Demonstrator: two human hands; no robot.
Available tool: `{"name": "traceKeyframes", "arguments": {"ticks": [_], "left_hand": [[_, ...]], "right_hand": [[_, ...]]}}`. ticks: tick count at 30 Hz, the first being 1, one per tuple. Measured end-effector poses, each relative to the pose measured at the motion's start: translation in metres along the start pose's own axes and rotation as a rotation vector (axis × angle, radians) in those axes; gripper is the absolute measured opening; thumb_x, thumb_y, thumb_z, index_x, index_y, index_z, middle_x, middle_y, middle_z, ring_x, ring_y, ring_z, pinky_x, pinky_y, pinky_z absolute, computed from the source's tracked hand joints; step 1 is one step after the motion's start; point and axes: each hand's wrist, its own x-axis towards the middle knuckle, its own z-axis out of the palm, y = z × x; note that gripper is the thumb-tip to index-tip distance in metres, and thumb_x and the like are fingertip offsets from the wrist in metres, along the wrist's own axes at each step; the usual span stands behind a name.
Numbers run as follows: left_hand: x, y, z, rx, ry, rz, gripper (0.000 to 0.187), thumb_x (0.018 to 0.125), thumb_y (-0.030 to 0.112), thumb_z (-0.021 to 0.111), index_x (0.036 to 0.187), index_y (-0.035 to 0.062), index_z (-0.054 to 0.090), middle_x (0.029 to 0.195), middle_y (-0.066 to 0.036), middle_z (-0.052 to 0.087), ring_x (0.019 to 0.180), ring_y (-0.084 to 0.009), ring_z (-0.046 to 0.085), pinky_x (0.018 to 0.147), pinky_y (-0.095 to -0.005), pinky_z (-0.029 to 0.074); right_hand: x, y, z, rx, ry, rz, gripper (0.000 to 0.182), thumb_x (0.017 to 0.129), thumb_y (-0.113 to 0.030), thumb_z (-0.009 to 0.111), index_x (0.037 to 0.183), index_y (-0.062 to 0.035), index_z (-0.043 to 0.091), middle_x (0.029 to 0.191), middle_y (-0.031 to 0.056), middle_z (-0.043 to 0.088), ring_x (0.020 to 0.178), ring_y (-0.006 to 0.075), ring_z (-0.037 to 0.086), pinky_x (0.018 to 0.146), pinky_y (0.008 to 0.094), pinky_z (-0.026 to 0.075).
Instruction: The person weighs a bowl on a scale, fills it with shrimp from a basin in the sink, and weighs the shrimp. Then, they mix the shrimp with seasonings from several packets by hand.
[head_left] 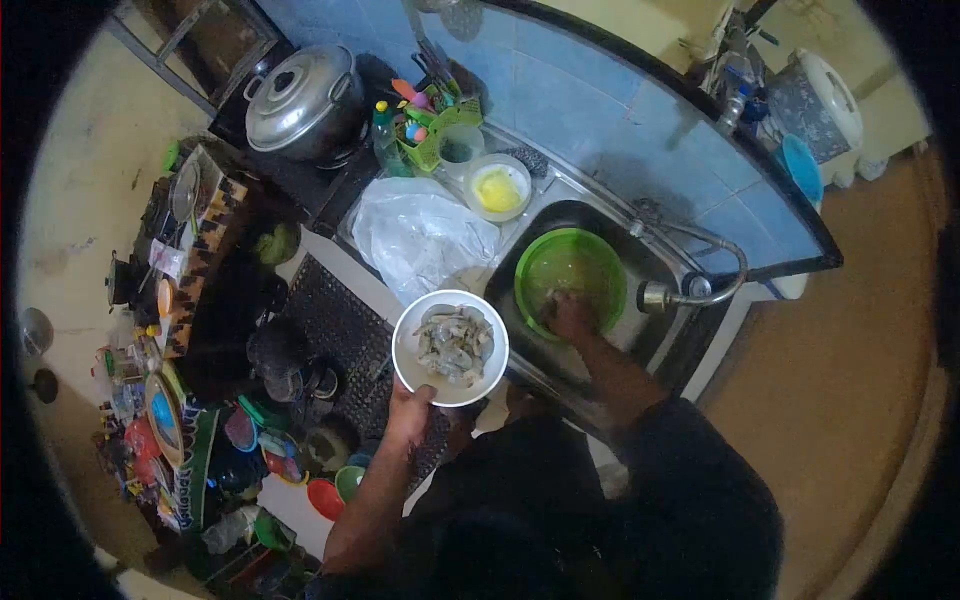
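Observation:
My left hand (408, 415) grips the rim of a white bowl (402, 352), with the thumb over the edge. Greyish pieces that look like raw shrimp (456, 345) lie heaped inside it. Over the sink (660, 262), my right hand (570, 316) reaches down into a green basin (527, 268) of murky water. Its fingers are blurred and partly hidden there, so I cannot make out whether they hold anything. The basin sits in the sink, below the metal faucet (700, 297).
A clear plastic bag (420, 225) lies on the counter beside a bowl with a yellow sponge (496, 190). Behind stand a green bottle (386, 140), a green basket (455, 125) of utensils and a large metal pot (300, 105). Several bowls and dishes crowd the lower left.

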Motion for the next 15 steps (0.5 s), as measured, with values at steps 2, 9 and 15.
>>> {"name": "traceKeyframes", "arguments": {"ticks": [2,9,15], "left_hand": [[0.0,0.005,0.008,0.012,-0.014,0.005,0.069,0.072,-0.005,0.049,0.139,0.0025,0.032,0.13,-0.013,0.047,0.119,-0.0252,0.047,0.102,-0.0361,0.037],[-0.002,0.019,0.034,0.001,-0.054,-0.013,0.067,0.072,-0.005,0.048,0.137,0.0014,0.033,0.129,-0.014,0.048,0.118,-0.0249,0.048,0.1,-0.0355,0.038],[0.023,-0.013,0.019,0.016,-0.025,0.014,0.064,0.073,-0.007,0.047,0.135,0.0026,0.033,0.125,-0.015,0.051,0.111,-0.0284,0.054,0.096,-0.0378,0.044]], "right_hand": [[0.006,-0.001,0.029,0.032,-0.028,0.006,0.028,0.085,-0.028,0.055,0.101,-0.0073,0.063,0.1,0.0226,0.061,0.093,0.0388,0.06,0.085,0.0482,0.048],[0.033,0.047,0.095,0.425,-0.185,-0.176,0.014,0.083,-0.014,0.059,0.092,-0.0055,0.064,0.089,0.0174,0.066,0.078,0.0326,0.063,0.07,0.0439,0.051],[0.008,0.053,0.026,1.258,-0.135,0.224,0.007,0.08,-0.006,0.066,0.084,-0.0064,0.061,0.076,0.0042,0.061,0.066,0.0175,0.061,0.057,0.0321,0.05]]}}
